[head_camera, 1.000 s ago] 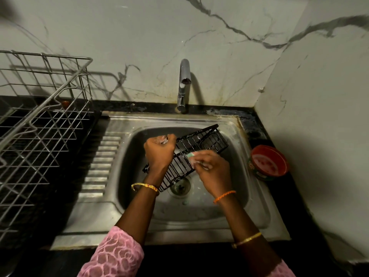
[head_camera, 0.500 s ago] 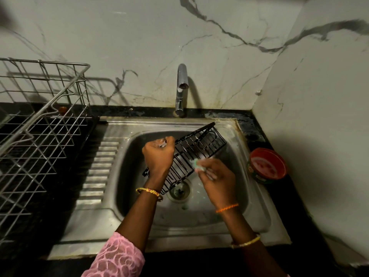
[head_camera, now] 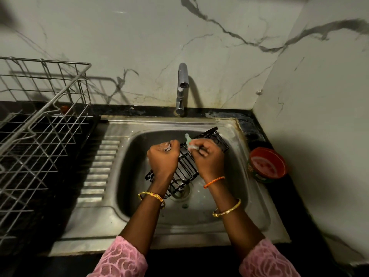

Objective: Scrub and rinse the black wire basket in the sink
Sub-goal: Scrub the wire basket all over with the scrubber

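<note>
The black wire basket [head_camera: 186, 168] is tilted inside the steel sink [head_camera: 235, 196], its far end raised toward the back right. My left hand [head_camera: 162, 158] grips the basket's upper left rim with curled fingers. My right hand [head_camera: 208, 158] holds a pale green scrubber [head_camera: 188, 139] and presses it against the basket's upper middle wires. The basket's near end hangs above the drain [head_camera: 180, 191]. Much of the basket is hidden behind both hands.
A chrome tap [head_camera: 182, 86] stands behind the sink with no water running. A large silver wire dish rack [head_camera: 40, 136] fills the counter on the left. A red bowl [head_camera: 267, 164] sits on the black counter right of the sink, beside the marble wall.
My right hand with the scrubber has moved up along the basket, from its lower middle toward its far end. My left hand keeps the same grip.
</note>
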`<control>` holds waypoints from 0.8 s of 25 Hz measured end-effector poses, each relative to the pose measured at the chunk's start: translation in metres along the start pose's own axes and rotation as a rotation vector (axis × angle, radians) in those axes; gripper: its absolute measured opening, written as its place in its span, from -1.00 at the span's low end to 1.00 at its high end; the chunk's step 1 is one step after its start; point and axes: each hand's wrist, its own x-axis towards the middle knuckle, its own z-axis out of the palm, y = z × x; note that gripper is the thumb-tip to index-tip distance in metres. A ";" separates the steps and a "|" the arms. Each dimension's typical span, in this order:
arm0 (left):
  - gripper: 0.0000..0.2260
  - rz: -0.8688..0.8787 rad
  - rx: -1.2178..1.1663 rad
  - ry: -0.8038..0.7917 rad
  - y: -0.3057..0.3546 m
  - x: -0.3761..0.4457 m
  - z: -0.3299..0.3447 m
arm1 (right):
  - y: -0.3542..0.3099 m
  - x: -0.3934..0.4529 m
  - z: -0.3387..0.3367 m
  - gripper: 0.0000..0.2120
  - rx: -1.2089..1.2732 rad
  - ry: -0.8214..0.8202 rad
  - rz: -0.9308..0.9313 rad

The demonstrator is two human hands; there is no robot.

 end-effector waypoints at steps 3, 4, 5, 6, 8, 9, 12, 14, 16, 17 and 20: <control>-0.62 -0.005 0.004 0.002 -0.003 0.002 -0.005 | 0.018 -0.015 -0.015 -0.84 -0.041 -0.004 0.003; -0.62 -0.009 0.004 0.009 -0.003 0.002 -0.006 | 0.021 -0.018 -0.019 -0.83 -0.005 -0.012 0.027; -0.62 -0.013 0.006 0.012 -0.002 0.001 -0.006 | 0.021 -0.018 -0.022 -0.84 0.009 -0.031 0.051; -0.62 -0.013 0.004 0.004 -0.001 0.000 -0.005 | 0.020 -0.015 -0.021 -0.86 -0.005 -0.051 0.062; -0.61 -0.008 -0.005 -0.021 -0.001 -0.005 -0.002 | 0.014 -0.006 -0.013 -0.91 -0.083 -0.064 0.038; -0.61 -0.015 -0.013 -0.020 -0.001 -0.007 0.000 | 0.010 -0.001 -0.008 -0.91 -0.068 -0.055 0.028; -0.62 -0.034 -0.032 -0.014 -0.001 -0.006 0.000 | 0.008 0.001 -0.006 -0.91 -0.066 -0.065 -0.009; -0.62 -0.034 -0.026 0.009 -0.003 -0.002 -0.002 | 0.020 -0.007 -0.019 -0.91 -0.143 -0.104 -0.015; -0.63 -0.081 -0.034 0.074 -0.006 0.005 -0.006 | 0.032 -0.024 -0.033 -0.86 -0.066 -0.097 0.077; -0.64 -0.114 -0.043 0.094 -0.008 0.007 -0.008 | 0.036 -0.030 -0.036 -0.84 -0.037 -0.092 0.126; -0.65 -0.147 -0.067 0.104 -0.008 0.008 -0.010 | 0.040 -0.035 -0.032 -0.90 -0.027 -0.073 0.140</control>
